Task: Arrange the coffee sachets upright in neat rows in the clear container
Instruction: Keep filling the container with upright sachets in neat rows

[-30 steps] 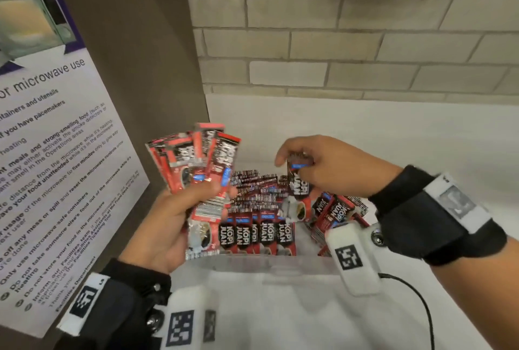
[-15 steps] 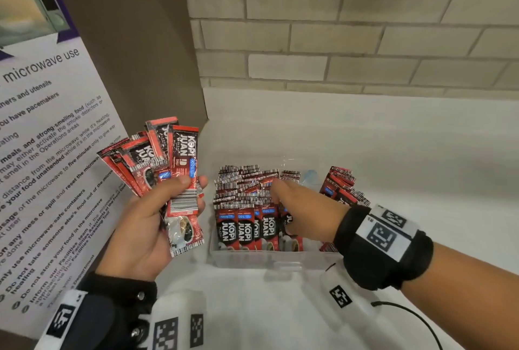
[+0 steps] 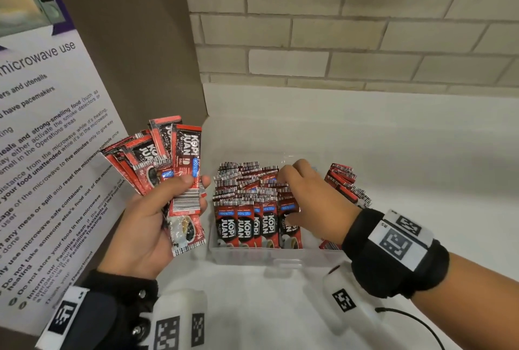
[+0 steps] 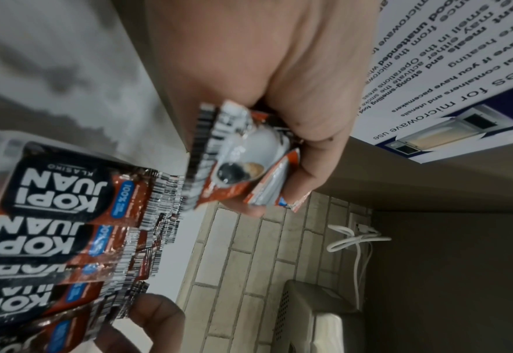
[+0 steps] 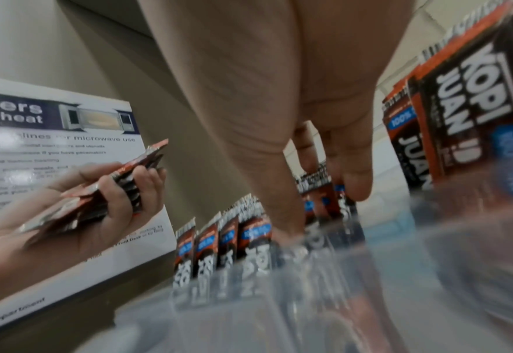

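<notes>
A clear container (image 3: pixel 280 257) stands on the white counter. Red-and-black coffee sachets (image 3: pixel 244 226) stand upright in rows in its left part, and a few more sachets (image 3: pixel 345 184) lean at its right side. My left hand (image 3: pixel 188 182) grips a fanned bundle of sachets (image 3: pixel 179 158) left of the container; the left wrist view shows that bundle (image 4: pixel 240 162) pinched under the thumb. My right hand (image 3: pixel 295 193) reaches down into the container, fingers straight over the sachet tops at the right end of the rows, thumb against the front sachet. The right wrist view shows the fingers (image 5: pixel 352 181) pointing straight down.
A brown panel with a microwave-use poster (image 3: pixel 42 153) rises close on the left. A brick wall (image 3: pixel 337 26) runs behind the counter (image 3: pixel 393 139). A black cable (image 3: pixel 415 318) trails from my right wrist. A grey appliance (image 4: pixel 318 310) and white cord (image 4: pixel 355 238) show in the left wrist view.
A second ago my right hand held one sachet above the container; it lowered it into the rows and now rests there. My left hand with the bundle drifted left.
</notes>
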Demonstrator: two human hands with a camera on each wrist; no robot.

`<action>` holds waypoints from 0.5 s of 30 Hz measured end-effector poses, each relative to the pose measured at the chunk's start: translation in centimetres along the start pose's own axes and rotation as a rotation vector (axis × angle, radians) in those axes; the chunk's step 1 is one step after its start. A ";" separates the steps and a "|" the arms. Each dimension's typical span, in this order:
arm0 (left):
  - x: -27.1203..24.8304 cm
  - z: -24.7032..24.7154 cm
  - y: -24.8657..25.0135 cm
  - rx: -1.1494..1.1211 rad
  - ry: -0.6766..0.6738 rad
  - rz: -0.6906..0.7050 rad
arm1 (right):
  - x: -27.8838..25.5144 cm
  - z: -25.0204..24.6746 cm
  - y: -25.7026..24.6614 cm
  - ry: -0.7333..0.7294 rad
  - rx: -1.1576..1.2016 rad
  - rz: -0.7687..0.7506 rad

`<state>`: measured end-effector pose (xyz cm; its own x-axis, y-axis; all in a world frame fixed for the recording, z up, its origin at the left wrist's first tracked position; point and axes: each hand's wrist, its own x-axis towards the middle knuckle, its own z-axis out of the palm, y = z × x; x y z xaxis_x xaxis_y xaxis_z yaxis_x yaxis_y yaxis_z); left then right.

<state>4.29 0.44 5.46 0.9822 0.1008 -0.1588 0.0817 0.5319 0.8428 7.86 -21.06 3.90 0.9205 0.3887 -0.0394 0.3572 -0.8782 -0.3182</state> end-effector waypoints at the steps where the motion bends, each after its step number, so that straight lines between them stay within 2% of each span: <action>1: 0.0 -0.1 0.0 0.002 -0.002 -0.001 | -0.3 -0.2 0.1 0.019 0.051 0.010; 4: 0.0 -0.2 -0.1 0.003 -0.004 -0.001 | -1.1 -0.9 0.4 0.113 0.243 0.081; 7: 0.0 -0.3 -0.2 -0.004 -0.005 0.004 | -1.9 -1.4 1.0 0.151 0.527 0.260; 11: 0.0 -0.2 -0.3 -0.008 -0.021 0.006 | -2.7 -0.9 0.7 -0.033 1.024 0.529; 13: 0.0 -0.1 -0.4 -0.008 -0.039 0.003 | -2.6 -0.3 0.3 -0.109 1.212 0.584; 15: 0.0 0.0 -0.6 0.001 -0.056 -0.006 | -2.4 0.0 -0.1 -0.157 1.251 0.564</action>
<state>4.25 0.08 4.95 0.9895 0.0501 -0.1353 0.0883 0.5313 0.8426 5.61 -21.91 4.07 0.8346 0.1681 -0.5246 -0.5098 -0.1252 -0.8511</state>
